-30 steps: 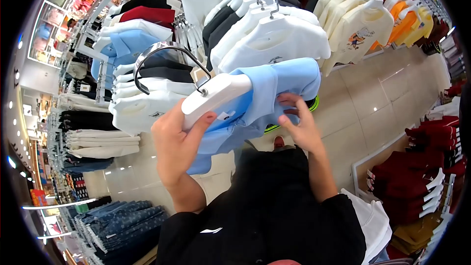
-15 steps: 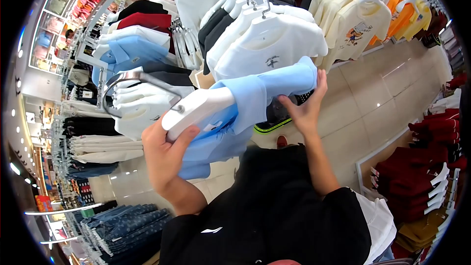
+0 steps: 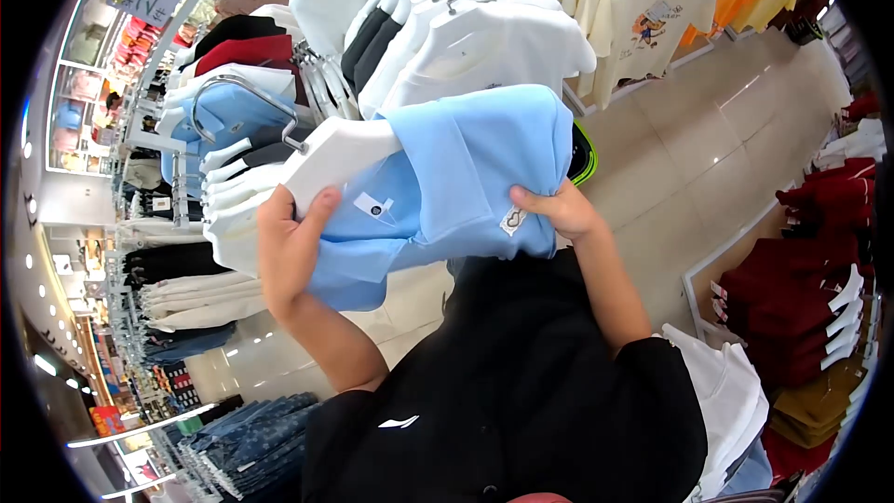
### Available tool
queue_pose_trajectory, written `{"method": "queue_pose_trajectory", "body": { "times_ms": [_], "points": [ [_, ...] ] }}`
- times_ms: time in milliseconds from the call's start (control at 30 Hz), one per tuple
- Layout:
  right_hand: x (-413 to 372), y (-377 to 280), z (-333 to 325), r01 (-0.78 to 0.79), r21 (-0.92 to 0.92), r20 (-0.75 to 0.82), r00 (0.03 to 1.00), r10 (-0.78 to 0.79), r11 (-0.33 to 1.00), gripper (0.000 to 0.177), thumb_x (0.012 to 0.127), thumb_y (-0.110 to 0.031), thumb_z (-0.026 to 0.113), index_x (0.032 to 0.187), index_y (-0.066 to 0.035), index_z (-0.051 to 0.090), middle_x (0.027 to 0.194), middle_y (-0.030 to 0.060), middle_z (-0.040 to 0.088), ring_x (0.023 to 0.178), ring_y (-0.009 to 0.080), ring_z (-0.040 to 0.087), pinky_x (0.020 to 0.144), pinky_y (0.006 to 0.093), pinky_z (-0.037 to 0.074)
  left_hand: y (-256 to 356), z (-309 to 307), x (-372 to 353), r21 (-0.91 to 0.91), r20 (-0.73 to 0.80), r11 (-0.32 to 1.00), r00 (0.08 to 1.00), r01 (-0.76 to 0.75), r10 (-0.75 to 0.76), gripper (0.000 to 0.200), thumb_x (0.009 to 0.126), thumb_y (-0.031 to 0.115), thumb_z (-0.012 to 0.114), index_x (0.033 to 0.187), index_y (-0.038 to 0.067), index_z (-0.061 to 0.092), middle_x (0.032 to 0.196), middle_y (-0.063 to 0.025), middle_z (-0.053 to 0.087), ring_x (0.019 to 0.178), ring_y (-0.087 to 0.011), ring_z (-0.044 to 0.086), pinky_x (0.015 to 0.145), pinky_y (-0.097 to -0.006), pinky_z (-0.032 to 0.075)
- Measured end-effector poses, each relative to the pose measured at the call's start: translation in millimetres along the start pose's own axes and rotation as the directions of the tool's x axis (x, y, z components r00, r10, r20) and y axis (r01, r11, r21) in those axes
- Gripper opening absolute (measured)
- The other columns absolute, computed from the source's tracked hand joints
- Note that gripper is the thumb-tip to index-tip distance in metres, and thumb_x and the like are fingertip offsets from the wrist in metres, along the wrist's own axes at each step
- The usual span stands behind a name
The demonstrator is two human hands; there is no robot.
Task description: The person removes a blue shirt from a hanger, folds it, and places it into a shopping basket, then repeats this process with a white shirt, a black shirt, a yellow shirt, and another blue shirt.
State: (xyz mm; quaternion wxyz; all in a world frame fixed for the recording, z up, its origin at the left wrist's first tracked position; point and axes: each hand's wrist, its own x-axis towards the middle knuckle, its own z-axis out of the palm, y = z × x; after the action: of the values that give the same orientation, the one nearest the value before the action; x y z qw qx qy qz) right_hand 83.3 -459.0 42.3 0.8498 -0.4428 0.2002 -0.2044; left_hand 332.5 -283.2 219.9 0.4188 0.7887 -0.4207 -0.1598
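A light blue collared shirt [image 3: 447, 168] stretches between my two hands, turned sideways on a white hanger [image 3: 340, 154]. The hanger's metal hook [image 3: 240, 84] points up to the left. My left hand [image 3: 296, 242] is closed around the hanger and shirt near the neck opening, thumb on top. On the shirt's lower part, my right hand [image 3: 562, 212] grips the fabric, with its thumb on the front beside a small white heart patch [image 3: 512, 220]. A white label [image 3: 375, 208] shows inside the neck. My right fingers are partly hidden behind the cloth.
Ahead hangs a rack of white shirts [image 3: 494, 42] and dark ones, with cream shirts [image 3: 643, 19] to its right. Dark red garments [image 3: 782, 307] hang at the right. Patterned denim [image 3: 251, 442] is at lower left. Tiled floor [image 3: 708, 149] runs between the racks.
The shirt has tilted so its front faces me more, bringing the heart patch into view. My right hand has moved down and left along the cloth; my left hand still grips the hanger end.
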Motion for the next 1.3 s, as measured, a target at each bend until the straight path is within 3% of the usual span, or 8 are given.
{"method": "queue_pose_trajectory", "body": {
  "times_ms": [300,400,500,867,967,1000,1167,1300],
  "points": [
    [-7,-7,-7,0.018,0.162,-0.014,1.000,-0.016,0.987,0.079,0.090,-0.026,0.079,0.150,0.004,0.037,0.143,0.0138,0.053,0.128,0.0218,0.052,0.109,0.0369,0.042,-6,16,6,-0.088,0.014,0.995,0.999,-0.042,0.043,0.039,0.095,0.024,0.072,0.117,-0.007,0.065,0.099,-0.0062,0.070,0.088,-0.0100,0.058,0.080,-0.0258,0.047],
    [-8,-3,-14,0.083,0.104,0.009,0.996,-0.084,0.991,0.082,0.087,-0.025,0.081,0.150,0.004,0.036,0.142,0.0140,0.053,0.128,0.0211,0.052,0.108,0.0366,0.042,-4,15,5,-0.103,0.008,0.994,0.999,-0.039,0.040,0.038,0.095,0.024,0.072,0.117,-0.007,0.065,0.099,-0.0052,0.070,0.088,-0.0097,0.058,0.080,-0.0253,0.047],
    [-14,-9,-15,0.273,-0.226,0.127,0.960,-0.250,0.935,0.083,0.085,-0.024,0.083,0.149,0.004,0.037,0.141,0.0138,0.053,0.126,0.0208,0.052,0.106,0.0365,0.043,-5,14,4,-0.097,0.010,0.995,0.999,-0.031,0.032,0.038,0.095,0.024,0.072,0.116,-0.007,0.065,0.098,-0.0046,0.069,0.087,-0.0094,0.057,0.079,-0.0249,0.047],
    [-8,-5,-13,0.134,-0.090,-0.083,0.986,-0.142,0.987,0.078,0.086,-0.030,0.083,0.144,0.004,0.044,0.134,0.0129,0.059,0.121,0.0214,0.056,0.103,0.0369,0.046,-3,37,9,0.157,-0.106,0.986,0.991,-0.060,0.077,0.032,0.080,0.008,0.082,0.107,-0.005,0.070,0.092,-0.0069,0.071,0.081,-0.0096,0.061,0.074,-0.0267,0.050],
    [-16,11,-36,0.171,-0.118,0.101,0.982,-0.159,0.978,0.088,0.088,-0.045,0.077,0.148,0.004,0.037,0.140,0.0146,0.054,0.125,0.0236,0.053,0.106,0.0393,0.044,-17,33,11,0.254,-0.327,0.934,0.886,-0.253,0.329,0.030,0.076,0.003,0.082,0.102,-0.004,0.070,0.086,-0.0074,0.072,0.075,-0.0105,0.063,0.071,-0.0266,0.051],
    [-17,21,-43,0.183,-0.106,0.186,0.969,-0.162,0.977,0.092,0.089,-0.052,0.075,0.150,0.004,0.035,0.142,0.0152,0.052,0.127,0.0244,0.052,0.107,0.0402,0.043,-18,29,15,0.334,-0.333,0.832,0.770,-0.444,0.544,0.023,0.078,0.006,0.084,0.095,-0.001,0.070,0.083,-0.0060,0.071,0.072,-0.0100,0.062,0.068,-0.0251,0.050],
    [-15,48,-30,-0.047,0.243,0.524,0.847,-0.090,0.969,0.091,0.100,-0.069,0.038,0.155,0.003,0.030,0.156,0.0155,0.041,0.144,0.0267,0.038,0.119,0.0433,0.029,-20,17,44,0.335,-0.680,0.781,0.438,-0.527,0.588,0.027,0.089,0.022,0.082,0.091,0.007,0.059,0.080,-0.0035,0.060,0.070,-0.0111,0.055,0.066,-0.0251,0.046],
    [4,43,15,0.009,-0.057,0.674,0.738,0.031,0.998,0.073,0.106,-0.056,0.030,0.151,0.002,0.040,0.151,0.0150,0.047,0.142,0.0249,0.041,0.119,0.0381,0.027,-24,-4,69,0.095,-0.794,0.781,0.427,-0.618,0.434,0.031,0.096,0.033,0.072,0.103,0.010,0.053,0.098,-0.0113,0.064,0.085,-0.0162,0.062,0.076,-0.0312,0.054]
  ]
}}
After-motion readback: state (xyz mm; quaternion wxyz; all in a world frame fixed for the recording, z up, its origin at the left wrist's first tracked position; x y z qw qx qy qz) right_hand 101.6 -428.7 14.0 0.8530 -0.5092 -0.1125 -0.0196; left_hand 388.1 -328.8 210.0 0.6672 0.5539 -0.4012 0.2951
